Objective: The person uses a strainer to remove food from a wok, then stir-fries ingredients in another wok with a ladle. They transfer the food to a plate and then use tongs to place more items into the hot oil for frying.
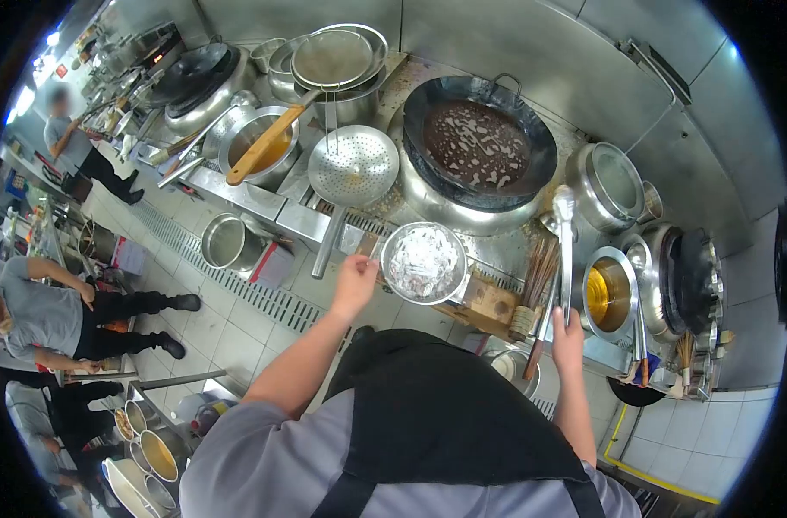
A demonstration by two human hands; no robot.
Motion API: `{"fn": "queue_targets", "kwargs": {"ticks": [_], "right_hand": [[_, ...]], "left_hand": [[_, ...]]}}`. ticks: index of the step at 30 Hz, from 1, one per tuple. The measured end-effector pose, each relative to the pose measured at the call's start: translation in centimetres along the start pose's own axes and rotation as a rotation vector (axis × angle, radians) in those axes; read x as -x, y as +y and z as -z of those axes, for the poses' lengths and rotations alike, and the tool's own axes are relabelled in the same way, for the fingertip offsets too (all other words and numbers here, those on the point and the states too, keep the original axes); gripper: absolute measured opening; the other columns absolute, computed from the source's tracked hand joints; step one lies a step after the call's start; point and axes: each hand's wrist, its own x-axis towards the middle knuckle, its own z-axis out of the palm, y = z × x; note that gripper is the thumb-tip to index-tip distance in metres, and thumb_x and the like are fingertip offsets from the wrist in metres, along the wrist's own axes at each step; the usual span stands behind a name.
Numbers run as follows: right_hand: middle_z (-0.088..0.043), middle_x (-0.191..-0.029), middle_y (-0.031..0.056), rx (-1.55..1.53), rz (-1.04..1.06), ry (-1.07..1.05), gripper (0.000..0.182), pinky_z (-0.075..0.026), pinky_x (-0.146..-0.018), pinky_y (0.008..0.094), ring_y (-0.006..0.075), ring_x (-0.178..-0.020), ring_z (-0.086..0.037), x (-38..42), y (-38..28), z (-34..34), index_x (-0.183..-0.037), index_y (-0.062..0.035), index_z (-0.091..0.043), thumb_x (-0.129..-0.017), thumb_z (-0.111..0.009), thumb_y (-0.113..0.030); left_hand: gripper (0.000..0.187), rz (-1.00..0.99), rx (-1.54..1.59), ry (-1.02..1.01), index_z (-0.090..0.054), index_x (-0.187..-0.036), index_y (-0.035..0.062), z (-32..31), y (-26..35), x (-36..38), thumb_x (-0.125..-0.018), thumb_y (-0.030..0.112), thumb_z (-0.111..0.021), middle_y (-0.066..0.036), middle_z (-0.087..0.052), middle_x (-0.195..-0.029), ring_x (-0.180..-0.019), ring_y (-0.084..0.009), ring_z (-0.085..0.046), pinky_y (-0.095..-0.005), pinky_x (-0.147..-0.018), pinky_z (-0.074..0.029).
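Note:
My left hand (355, 283) is closed on the near-left rim of a round metal bowl (392, 293). White, powdery-looking pieces (424, 262) fill it; what they are I cannot make out. In my right hand (569, 338) is the long handle of a metal ladle (565, 210), its head pointing away from me above the stove. Beyond the bowl, a black wok (418, 112) holds dark brown liquid with pale foam patches (475, 142). A perforated skimmer (353, 166) lies left of the wok, its handle toward me.
To the right stand a pot of yellow oil (616, 300) and a bamboo brush (538, 268). A wooden-handled strainer (277, 142) rests across a pot at the left. Another wok (700, 281) sits far right. Several people (44, 302) are at the left.

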Motion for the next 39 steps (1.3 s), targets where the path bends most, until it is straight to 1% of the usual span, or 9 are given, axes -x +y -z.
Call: {"fn": "queue_targets", "kwargs": {"ticks": [2,3,4,7,11,16,23,32,39], "right_hand": [[-0.059,-0.074,0.0193,0.268,0.092,0.020,0.042,-0.047,-0.063,0.0433,0.0312,-0.067,-0.059,0.6,-1.7,1.4,-0.108,0.0014,-0.050,-0.091,-0.055,-0.036],[-0.060,-0.079,0.0221,0.385,0.168,0.005,0.046,-0.047,-0.065,0.0452,0.0371,-0.072,-0.059,0.8,-2.8,2.0,-0.108,0.0015,-0.051,-0.089,-0.057,-0.040],[-0.061,-0.083,0.0249,0.501,0.244,-0.007,0.050,-0.046,-0.067,0.0470,0.0431,-0.077,-0.059,1.1,-4.3,2.6,-0.109,0.0015,-0.051,-0.088,-0.058,-0.043],[-0.061,-0.084,0.0216,0.653,0.306,0.018,0.049,-0.048,-0.065,0.0435,0.0369,-0.076,-0.061,2.1,-11.7,3.7,-0.112,-0.0012,-0.051,-0.083,-0.065,-0.038],[-0.061,-0.087,0.0165,0.726,0.491,0.044,0.048,-0.048,-0.063,0.0402,0.0320,-0.073,-0.061,2.0,-15.2,3.4,-0.112,-0.0025,-0.054,-0.076,-0.072,-0.029],[-0.062,-0.088,0.0136,0.781,0.458,-0.149,0.038,-0.049,-0.065,0.0399,0.0315,-0.075,-0.062,4.6,-20.8,3.1,-0.104,-0.0051,-0.061,-0.072,-0.074,-0.021],[-0.062,-0.083,0.0121,0.898,0.631,-0.104,0.026,-0.050,-0.066,0.0427,0.0338,-0.075,-0.062,2.8,-21.7,-3.6,-0.091,-0.0060,-0.062,-0.076,-0.069,-0.025],[-0.063,-0.084,0.0134,0.960,0.742,-0.036,0.028,-0.050,-0.066,0.0424,0.0338,-0.074,-0.062,2.7,-29.3,-1.6,-0.092,-0.0030,-0.062,-0.076,-0.068,-0.025],[-0.063,-0.084,0.0143,1.160,0.747,-0.103,0.031,-0.051,-0.067,0.0416,0.0328,-0.076,-0.064,1.2,-29.9,-3.4,-0.086,-0.0006,-0.059,-0.078,-0.067,-0.029]], "left_hand": [[0.030,0.265,0.117,-0.192,-0.057,-0.095,-0.0061,0.2,0.4,-1.3,-0.085,0.022,-0.062,-0.017,-0.064,-0.083,-0.062,-0.0209,-0.065,-0.0311,-0.056,-0.052],[0.024,0.346,0.030,-0.380,-0.057,-0.097,-0.0066,-0.4,-0.6,-2.6,-0.085,0.015,-0.059,-0.017,-0.065,-0.083,-0.064,-0.0218,-0.066,-0.0304,-0.050,-0.053],[0.024,0.342,0.038,-0.386,-0.057,-0.097,-0.0066,-0.8,-1.0,-3.0,-0.085,0.015,-0.059,-0.017,-0.065,-0.083,-0.064,-0.0218,-0.066,-0.0304,-0.050,-0.053],[0.025,0.362,0.136,-0.483,-0.057,-0.102,-0.0071,-1.0,1.1,-3.4,-0.080,0.003,-0.049,-0.016,-0.065,-0.083,-0.063,-0.0222,-0.066,-0.0320,-0.051,-0.057],[0.022,0.302,0.246,-0.546,-0.058,-0.098,-0.0081,0.2,1.3,-3.4,-0.081,0.003,-0.049,-0.016,-0.065,-0.083,-0.065,-0.0229,-0.067,-0.0335,-0.053,-0.057],[0.019,0.282,0.300,-0.467,-0.056,-0.095,-0.0087,2.6,1.5,-4.5,-0.083,0.004,-0.050,-0.016,-0.064,-0.083,-0.066,-0.0229,-0.067,-0.0332,-0.053,-0.057],[0.015,0.247,0.386,-0.347,-0.054,-0.093,-0.0073,5.3,1.8,-8.9,-0.085,0.004,-0.048,-0.014,-0.062,-0.080,-0.064,-0.0216,-0.065,-0.0319,-0.053,-0.056],[0.012,0.231,0.471,-0.251,-0.054,-0.090,-0.0060,6.5,2.0,-10.9,-0.083,0.003,-0.049,-0.013,-0.061,-0.079,-0.063,-0.0211,-0.064,-0.0311,-0.053,-0.055],[0.010,0.152,0.432,-0.224,-0.055,-0.086,-0.0045,5.6,2.5,-11.9,-0.083,0.003,-0.050,-0.012,-0.062,-0.077,-0.061,-0.0182,-0.064,-0.0301,-0.051,-0.053]]}}
